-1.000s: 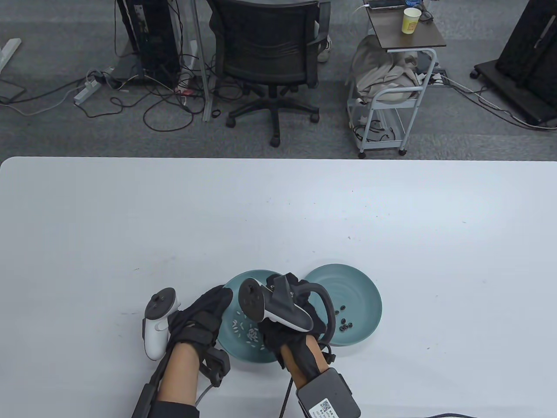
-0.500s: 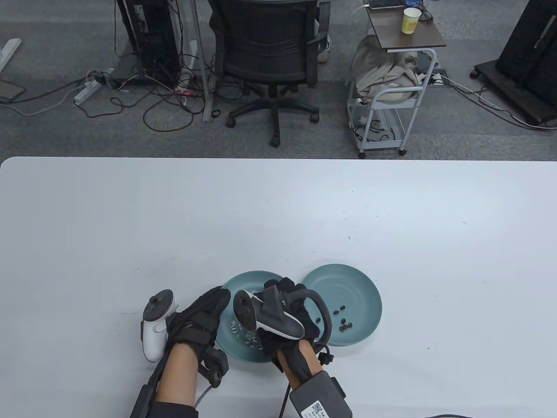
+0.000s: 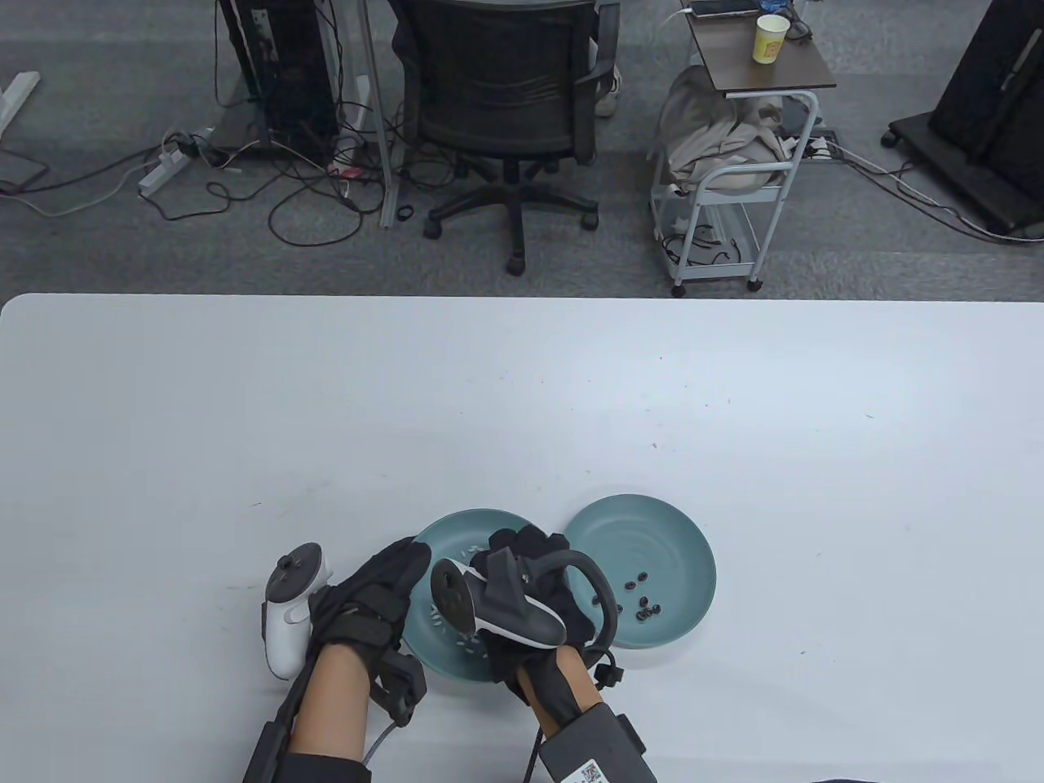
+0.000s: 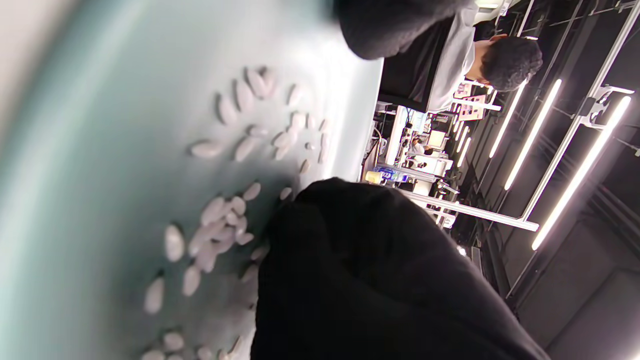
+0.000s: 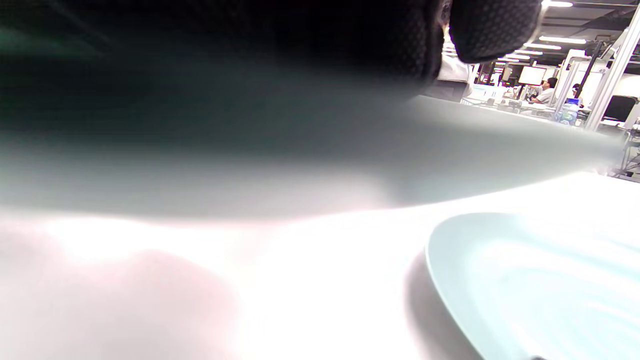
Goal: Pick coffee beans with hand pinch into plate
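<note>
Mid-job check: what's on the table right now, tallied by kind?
Teal plates: 2, left plate, right plate
Gloved hands: 2, left hand, right hand
Trackers: 2, left tracker, right tracker
Total: 6
Coffee beans and white grains are too small to count.

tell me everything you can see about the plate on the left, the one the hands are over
The left plate is round, shallow and teal, with a smooth glazed look, lying flat on the white table, near its front edge. It holds scattered pale grains. The left hand rests at its left rim; the right hand covers its right side. Its right edge sits close beside the right plate.
</note>
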A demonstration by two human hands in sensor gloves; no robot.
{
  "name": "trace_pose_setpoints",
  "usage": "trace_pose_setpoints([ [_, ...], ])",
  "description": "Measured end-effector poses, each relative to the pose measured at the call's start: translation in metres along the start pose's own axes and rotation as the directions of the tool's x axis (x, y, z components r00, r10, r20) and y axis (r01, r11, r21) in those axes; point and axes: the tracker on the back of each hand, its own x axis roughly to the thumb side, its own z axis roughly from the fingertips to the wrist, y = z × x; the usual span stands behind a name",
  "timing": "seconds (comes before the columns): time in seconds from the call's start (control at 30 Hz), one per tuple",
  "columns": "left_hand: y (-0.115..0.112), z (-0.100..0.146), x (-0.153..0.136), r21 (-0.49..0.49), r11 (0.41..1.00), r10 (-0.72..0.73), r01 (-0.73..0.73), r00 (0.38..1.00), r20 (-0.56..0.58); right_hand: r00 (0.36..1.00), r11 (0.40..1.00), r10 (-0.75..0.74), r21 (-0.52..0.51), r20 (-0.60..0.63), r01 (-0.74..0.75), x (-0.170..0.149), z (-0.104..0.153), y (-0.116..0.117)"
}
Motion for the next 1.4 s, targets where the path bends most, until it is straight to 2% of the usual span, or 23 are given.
trace_pose_setpoints([
  [0.33,-0.002,0.000,-0.001,-0.028,1.000,-0.007,0.006,1.000,-0.015,0.997,0.992,-0.074,0.103,-0.031,0.077,-0.007,-0.002,0.003],
  [0.7,-0.001,0.000,0.000,-0.037,0.999,-0.028,0.028,1.000,-0.014,0.983,0.979,-0.181,0.089,-0.043,0.184,-0.019,-0.002,0.008],
  [0.83,-0.001,0.000,0.000,-0.033,0.999,-0.029,0.028,0.999,-0.016,0.985,0.984,-0.167,0.058,-0.033,0.169,-0.015,0.001,0.008],
  [1.0,-0.002,0.000,0.001,-0.042,0.993,-0.113,0.112,0.993,-0.022,0.998,0.986,-0.055,0.154,-0.038,0.061,0.000,0.001,0.014],
  [1.17,0.000,0.001,0.004,-0.057,0.996,-0.070,0.071,0.997,0.014,0.993,0.988,-0.118,0.102,-0.026,0.120,-0.007,0.000,0.004],
  [1.4,-0.004,-0.002,0.005,-0.071,0.994,-0.088,0.088,0.996,0.010,0.978,0.974,-0.205,0.092,-0.026,0.207,-0.020,0.001,0.008],
])
